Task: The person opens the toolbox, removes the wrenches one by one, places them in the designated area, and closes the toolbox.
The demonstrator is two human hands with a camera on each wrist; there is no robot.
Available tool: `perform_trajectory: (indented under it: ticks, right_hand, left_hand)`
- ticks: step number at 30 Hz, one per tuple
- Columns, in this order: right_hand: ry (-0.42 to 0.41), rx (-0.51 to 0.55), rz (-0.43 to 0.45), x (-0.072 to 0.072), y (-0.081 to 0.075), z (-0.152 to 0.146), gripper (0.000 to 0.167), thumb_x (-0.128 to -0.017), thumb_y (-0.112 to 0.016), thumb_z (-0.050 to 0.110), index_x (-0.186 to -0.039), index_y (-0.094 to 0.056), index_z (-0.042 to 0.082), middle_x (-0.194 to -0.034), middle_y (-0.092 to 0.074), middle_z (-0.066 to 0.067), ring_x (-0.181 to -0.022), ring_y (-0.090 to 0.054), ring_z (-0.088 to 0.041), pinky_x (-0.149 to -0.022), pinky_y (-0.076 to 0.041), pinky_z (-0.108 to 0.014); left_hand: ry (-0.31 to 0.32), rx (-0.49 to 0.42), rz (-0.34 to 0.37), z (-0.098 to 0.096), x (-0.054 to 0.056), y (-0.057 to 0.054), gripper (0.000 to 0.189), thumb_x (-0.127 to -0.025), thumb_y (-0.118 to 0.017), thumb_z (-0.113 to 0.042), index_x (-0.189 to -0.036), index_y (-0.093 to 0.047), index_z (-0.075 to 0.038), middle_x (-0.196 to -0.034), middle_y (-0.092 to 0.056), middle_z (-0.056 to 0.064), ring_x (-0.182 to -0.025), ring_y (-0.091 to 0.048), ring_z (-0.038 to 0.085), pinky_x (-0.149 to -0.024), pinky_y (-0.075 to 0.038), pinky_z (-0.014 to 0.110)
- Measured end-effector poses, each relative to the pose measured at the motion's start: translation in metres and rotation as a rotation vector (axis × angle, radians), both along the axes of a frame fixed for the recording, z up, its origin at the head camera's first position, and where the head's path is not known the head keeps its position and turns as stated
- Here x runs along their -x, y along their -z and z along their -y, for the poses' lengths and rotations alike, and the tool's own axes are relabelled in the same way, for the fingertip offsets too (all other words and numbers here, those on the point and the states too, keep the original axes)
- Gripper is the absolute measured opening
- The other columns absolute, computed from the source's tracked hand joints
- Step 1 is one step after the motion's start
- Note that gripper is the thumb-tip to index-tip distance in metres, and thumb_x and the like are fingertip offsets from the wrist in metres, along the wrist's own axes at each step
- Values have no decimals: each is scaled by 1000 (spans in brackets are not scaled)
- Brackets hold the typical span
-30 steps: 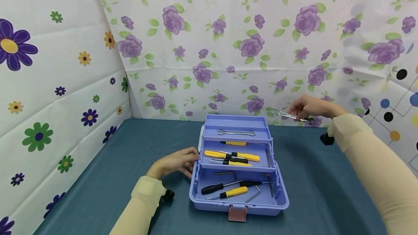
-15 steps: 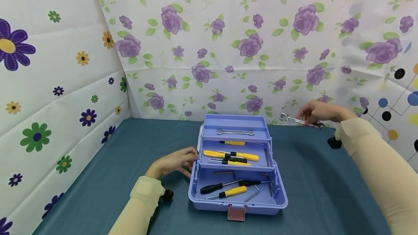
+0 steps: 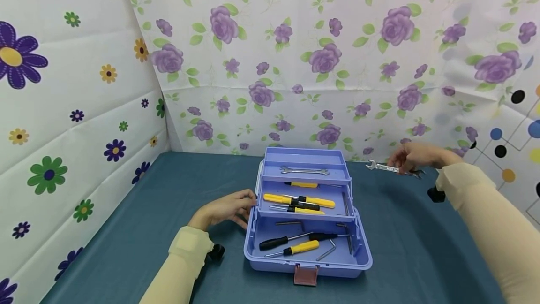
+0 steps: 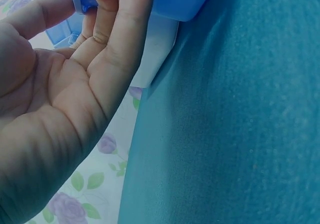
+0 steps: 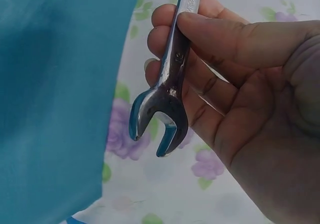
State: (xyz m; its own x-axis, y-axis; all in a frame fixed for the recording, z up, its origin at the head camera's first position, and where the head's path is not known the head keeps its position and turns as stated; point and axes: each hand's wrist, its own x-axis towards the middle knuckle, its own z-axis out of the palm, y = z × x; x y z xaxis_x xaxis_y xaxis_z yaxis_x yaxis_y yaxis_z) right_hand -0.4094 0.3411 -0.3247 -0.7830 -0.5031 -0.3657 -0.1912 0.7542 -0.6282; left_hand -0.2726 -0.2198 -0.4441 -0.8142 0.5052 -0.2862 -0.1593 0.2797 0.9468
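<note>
Right hand pinches wrench off to the right of toolbox, long axis crosswise, one end pointing toolbox-ward. Left hand, farther from it, grips toolbox's left edge. Second wrench lies crosswise in top tray.

Toolbox: 1. Wrenches: 2. Screwdrivers: at least 7, some overlapping. Hex keys: 3 around box's 6 o'clock.

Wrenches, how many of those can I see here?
2. The first wrench is held in the person's right hand; the second wrench lies in the top tray of the toolbox. Others could be hidden under the tools.
</note>
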Motion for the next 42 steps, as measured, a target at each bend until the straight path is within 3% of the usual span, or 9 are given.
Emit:
perform_trajectory:
  ticks: [8,17,33,42]
  right_hand:
    - [-13,4,31,0,16,-7,27,-91,-65,-8,-117,-67,-11,-91,-69,-15,-72,-61,-21,-60,-50,-31]
    - [-17,-11,20,-2,27,-9,25,-87,-65,-12,-112,-71,-8,-88,-69,-15,-76,-66,-27,-62,-54,-34]
    - [-46,-30,63,-3,51,-12,29,-84,-62,-18,-112,-68,-12,-88,-69,-13,-74,-65,-21,-64,-55,-33]
    - [-57,-53,44,-8,63,-12,30,-82,-59,-23,-105,-72,-10,-82,-70,-12,-65,-58,-17,-58,-50,-30]
  left_hand:
    - [7,-1,0,0,0,-1,26,-110,-53,-31,-117,-49,-6,-108,-65,15,-89,-68,26,-80,-63,47]
    - [6,-2,-1,0,0,-1,26,-110,-53,-31,-117,-49,-7,-109,-66,16,-89,-68,27,-79,-63,46]
    - [0,-3,5,-1,-1,-2,24,-110,-53,-29,-116,-49,-6,-108,-65,15,-88,-68,26,-79,-63,46]
    - [-3,-18,9,-1,-1,1,24,-110,-53,-29,-116,-50,-6,-106,-64,16,-87,-68,27,-78,-63,46]
